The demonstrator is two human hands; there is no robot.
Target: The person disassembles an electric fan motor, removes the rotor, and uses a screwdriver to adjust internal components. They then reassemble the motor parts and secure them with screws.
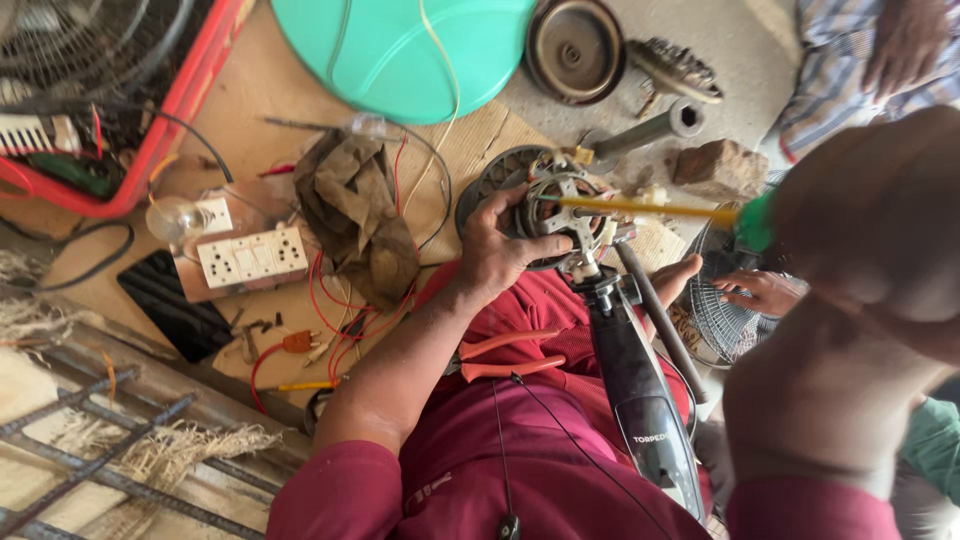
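Note:
My left hand [497, 250] grips the side of a fan motor [560, 205] with bare windings. The motor sits atop a black fan neck [640, 390] that rests across my lap. My right hand [880, 215] is close to the camera and blurred. It holds a screwdriver [650, 209] with a green handle and a yellow shaft. The shaft lies level and its tip reaches into the top of the motor. Orange-handled pliers [505, 356] lie on my red trousers just below my left wrist.
A socket board [250, 257], brown cloth [355, 215] and red wires lie on cardboard at left. A teal basin [400, 50], round metal cover [575, 45], pipe [650, 128] and brick [720, 165] lie beyond. Another person's hand [760, 290] rests on a fan guard [715, 320].

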